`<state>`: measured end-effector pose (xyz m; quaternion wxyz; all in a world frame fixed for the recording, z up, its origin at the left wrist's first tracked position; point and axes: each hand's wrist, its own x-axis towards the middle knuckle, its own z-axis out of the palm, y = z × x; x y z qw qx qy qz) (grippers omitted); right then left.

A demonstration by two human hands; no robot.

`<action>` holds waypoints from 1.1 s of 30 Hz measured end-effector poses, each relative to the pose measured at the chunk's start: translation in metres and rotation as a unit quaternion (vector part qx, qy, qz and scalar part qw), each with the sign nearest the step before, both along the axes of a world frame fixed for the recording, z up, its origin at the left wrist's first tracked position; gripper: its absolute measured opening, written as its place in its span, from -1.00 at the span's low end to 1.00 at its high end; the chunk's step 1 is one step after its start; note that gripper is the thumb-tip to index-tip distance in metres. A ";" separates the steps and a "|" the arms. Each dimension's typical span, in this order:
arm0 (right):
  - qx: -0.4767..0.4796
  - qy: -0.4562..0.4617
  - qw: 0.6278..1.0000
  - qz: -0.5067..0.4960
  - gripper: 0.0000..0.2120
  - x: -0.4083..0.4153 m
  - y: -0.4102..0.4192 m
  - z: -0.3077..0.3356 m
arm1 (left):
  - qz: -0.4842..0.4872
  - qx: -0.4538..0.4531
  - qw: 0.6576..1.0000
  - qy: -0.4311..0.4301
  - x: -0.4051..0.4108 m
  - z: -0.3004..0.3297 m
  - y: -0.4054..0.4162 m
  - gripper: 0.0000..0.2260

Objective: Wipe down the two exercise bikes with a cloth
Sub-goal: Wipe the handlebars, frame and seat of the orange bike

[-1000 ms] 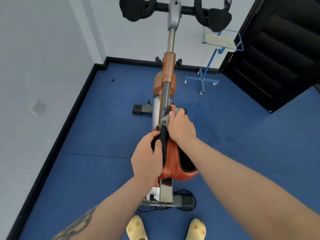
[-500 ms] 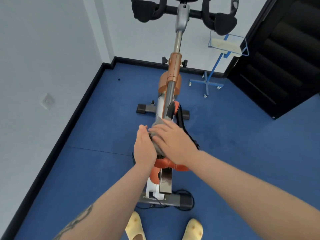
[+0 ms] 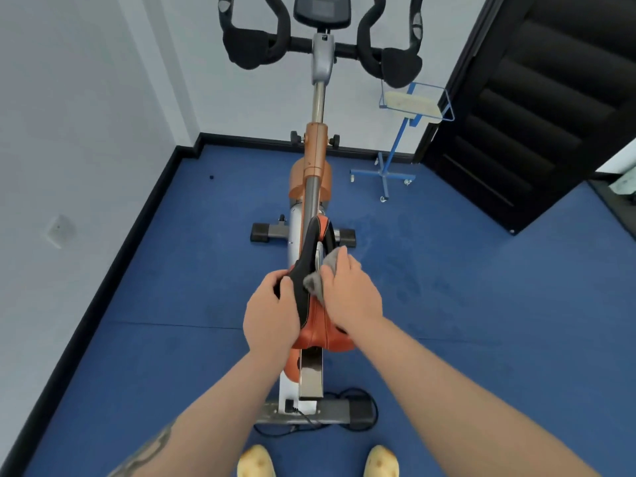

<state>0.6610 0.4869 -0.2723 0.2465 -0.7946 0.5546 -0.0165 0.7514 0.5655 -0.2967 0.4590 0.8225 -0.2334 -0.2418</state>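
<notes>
Head view: left hand (image 3: 272,318) grips the saddle (image 3: 311,304); right hand (image 3: 351,297) presses grey cloth (image 3: 318,278) against its right side.

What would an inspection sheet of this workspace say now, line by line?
Surface: blue floor, faint darker marks.
Job's things: one exercise bike in view; orange and black saddle; grey cloth on the saddle.
Clutter: blue wheeled stand with a tray beside the bike.
Grippers: left hand grips the saddle's left side; right hand presses the cloth on it.
Cables: black cable looped at the rear base.
Surroundings: white walls, wall socket, dark door.
</notes>
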 end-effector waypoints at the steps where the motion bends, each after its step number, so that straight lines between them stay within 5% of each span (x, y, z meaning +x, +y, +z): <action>1: 0.028 -0.003 0.999 -0.027 -0.47 0.006 -0.010 0.001 | -0.006 0.003 1.000 0.002 0.001 0.000 0.001 -0.83; 6: -0.147 0.070 0.985 0.058 -0.42 -0.010 0.038 -0.010 | -0.024 -0.007 1.000 -0.013 0.003 -0.002 0.004 -0.82; 12: -0.021 0.020 0.999 -0.020 -0.50 0.012 -0.007 -0.006 | -0.019 0.004 0.999 -0.025 0.001 0.001 0.003 -0.83; 18: -0.147 0.056 0.983 0.096 -0.48 -0.012 0.024 -0.015 | -0.018 -0.003 0.999 -0.037 0.003 -0.001 0.004 -0.82; 26: 0.002 -0.104 0.995 -0.013 -0.60 -0.007 0.000 0.009 | -0.112 0.051 0.992 -0.013 0.013 0.008 0.009 -0.78; 29: 0.009 -0.217 0.974 -0.070 -0.63 -0.024 0.005 0.023 | -0.157 -0.079 0.983 -0.059 0.015 0.024 0.014 -0.81; 33: 0.061 -0.380 0.915 -0.121 -0.71 -0.031 0.009 0.054 | -0.270 -0.145 0.951 0.036 -0.004 0.060 0.011 -0.78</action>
